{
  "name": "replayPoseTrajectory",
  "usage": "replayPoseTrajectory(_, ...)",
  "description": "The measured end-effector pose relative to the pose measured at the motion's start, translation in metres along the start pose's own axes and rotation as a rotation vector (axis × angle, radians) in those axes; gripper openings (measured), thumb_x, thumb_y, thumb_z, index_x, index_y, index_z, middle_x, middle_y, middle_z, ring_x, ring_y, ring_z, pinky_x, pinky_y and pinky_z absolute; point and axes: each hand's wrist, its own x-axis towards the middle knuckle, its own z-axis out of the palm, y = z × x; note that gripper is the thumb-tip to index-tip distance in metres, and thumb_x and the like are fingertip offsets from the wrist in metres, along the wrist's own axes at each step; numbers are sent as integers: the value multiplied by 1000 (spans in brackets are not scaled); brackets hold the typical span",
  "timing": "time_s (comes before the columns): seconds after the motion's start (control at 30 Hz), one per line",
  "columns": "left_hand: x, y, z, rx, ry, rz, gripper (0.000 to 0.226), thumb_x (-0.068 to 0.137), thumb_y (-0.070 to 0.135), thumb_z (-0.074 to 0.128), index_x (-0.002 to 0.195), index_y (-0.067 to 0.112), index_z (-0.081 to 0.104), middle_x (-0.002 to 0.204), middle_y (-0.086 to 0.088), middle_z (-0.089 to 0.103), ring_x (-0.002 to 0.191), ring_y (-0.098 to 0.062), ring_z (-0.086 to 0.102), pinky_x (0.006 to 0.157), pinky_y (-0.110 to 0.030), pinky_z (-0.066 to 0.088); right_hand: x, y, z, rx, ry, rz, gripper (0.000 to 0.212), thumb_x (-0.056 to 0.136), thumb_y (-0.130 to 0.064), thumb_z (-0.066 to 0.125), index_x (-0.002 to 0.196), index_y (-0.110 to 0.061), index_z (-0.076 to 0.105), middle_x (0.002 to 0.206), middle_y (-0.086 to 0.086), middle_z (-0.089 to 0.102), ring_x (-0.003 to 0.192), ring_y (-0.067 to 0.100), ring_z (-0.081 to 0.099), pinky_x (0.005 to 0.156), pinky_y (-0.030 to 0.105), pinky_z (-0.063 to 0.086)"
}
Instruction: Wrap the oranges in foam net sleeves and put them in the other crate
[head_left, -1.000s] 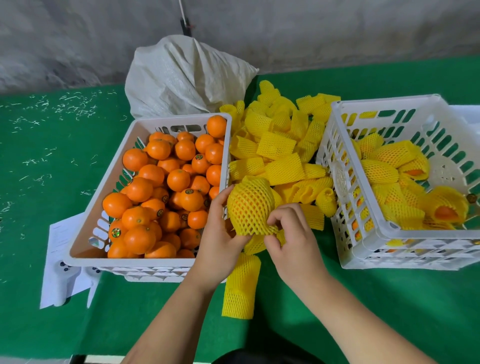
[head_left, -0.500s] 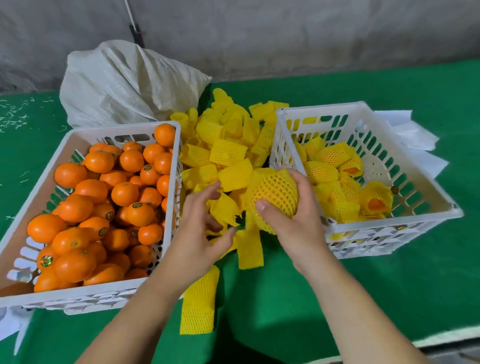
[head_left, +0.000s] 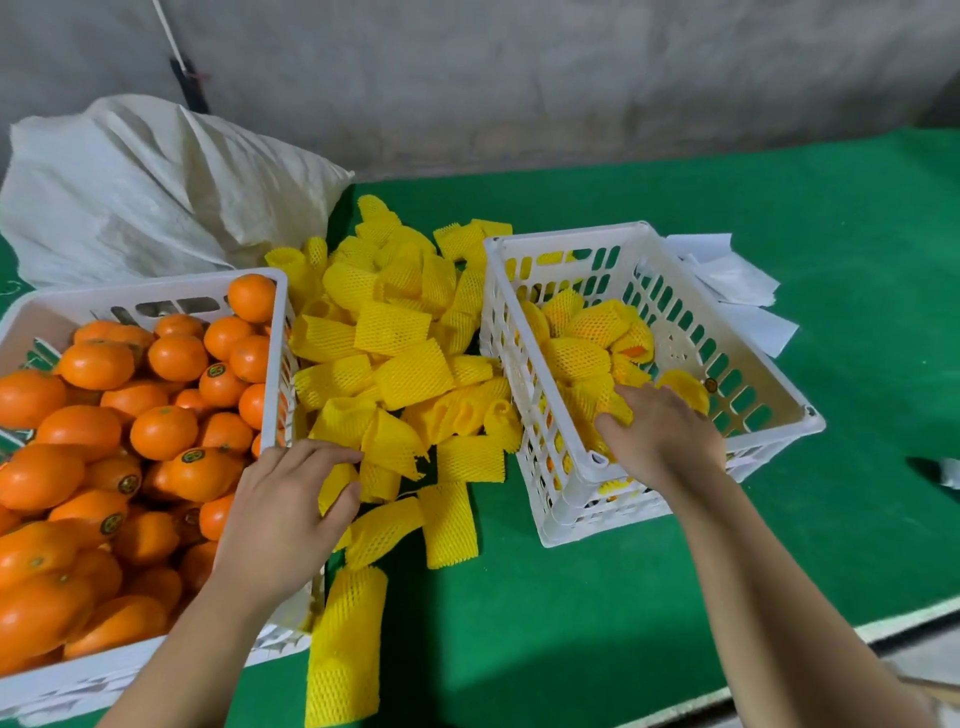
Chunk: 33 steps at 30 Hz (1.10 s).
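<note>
The left white crate (head_left: 156, 288) is piled with bare oranges (head_left: 161, 431). A heap of yellow foam net sleeves (head_left: 410, 374) lies between the two crates. My left hand (head_left: 285, 514) reaches into the near edge of the heap, and its thumb and fingers pinch one foam sleeve (head_left: 335, 480). The right white crate (head_left: 566, 235) holds several wrapped oranges (head_left: 576, 356). My right hand (head_left: 662, 436) is down inside its near corner, fingers curled over a wrapped orange (head_left: 613, 410) that is mostly hidden under the palm.
A white woven sack (head_left: 156, 192) slumps behind the left crate. White paper sheets (head_left: 737, 283) lie behind the right crate. A loose sleeve (head_left: 345, 639) lies near the front. The green table's front edge (head_left: 779, 654) runs at lower right, with a grey wall behind.
My right hand carried the wrapped orange rightward from the heap into the right crate. My left hand let go of it and dropped onto the sleeve heap, taking a sleeve.
</note>
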Motion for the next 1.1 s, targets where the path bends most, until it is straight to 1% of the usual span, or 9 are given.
replayPoseTrajectory(0.27,-2,8,2,320,-107,55,33,98,44,64,125,29,74,121,5,68,110,-29,58,95,-45,47,-53,-87,32,438,328,-441,53,101,-53,42,148,-31,50,165,-4,33,154,17,24,119,42,25)
replayPoseTrajectory(0.37,0,11,2,417,-221,-10,44,100,51,57,139,33,65,139,6,59,128,-29,49,110,-43,39,-54,-120,68,242,93,-564,62,94,-62,37,152,-40,40,172,-5,7,158,17,-1,122,49,16)
replayPoseTrajectory(0.47,1,12,1,412,-186,-46,46,99,51,57,141,33,63,150,0,51,137,-33,43,119,-47,33,-21,-136,97,181,-192,-360,68,96,-59,47,159,-40,27,170,2,-20,155,25,-22,123,60,12)
replayPoseTrajectory(0.57,0,5,-4,147,-17,-119,43,97,48,65,136,31,65,148,-1,48,137,-30,40,115,-45,32,16,-135,111,174,-363,-103,76,95,-58,49,161,-36,17,169,4,-24,155,36,-16,123,62,15)
replayPoseTrajectory(0.63,5,-4,-11,-313,66,-340,41,97,55,59,133,37,64,142,8,48,134,-19,40,110,-40,33,30,-132,116,163,-389,-82,77,95,-57,46,161,-27,20,172,-2,-8,155,36,2,120,61,25)
replayPoseTrajectory(0.73,27,-29,-18,-756,276,-704,32,105,42,55,133,31,64,130,8,63,124,-21,59,107,-52,49,25,-134,116,331,-96,-156,57,99,-47,49,151,-25,45,163,0,33,145,34,28,115,56,34)
replayPoseTrajectory(0.8,45,-60,-14,-455,150,-697,39,108,25,52,147,19,56,144,-6,59,134,-30,54,114,-54,43,11,-140,114,560,98,-229,46,100,-41,48,143,-28,57,152,1,48,139,32,37,112,52,37)
replayPoseTrajectory(0.93,57,-94,4,354,-527,-501,62,102,43,59,158,36,36,170,-4,22,155,-39,16,124,-51,19,-18,-159,102,905,106,-361,34,105,-30,50,136,-28,62,137,-6,53,120,17,56,102,39,48)
replayPoseTrajectory(1.1,43,-100,18,608,-462,-522,71,105,46,52,164,36,16,174,-5,7,160,-41,-5,122,-66,-9,-37,-169,94,1087,63,-412,29,103,-28,50,126,-34,68,122,-7,62,107,12,66,89,31,52)
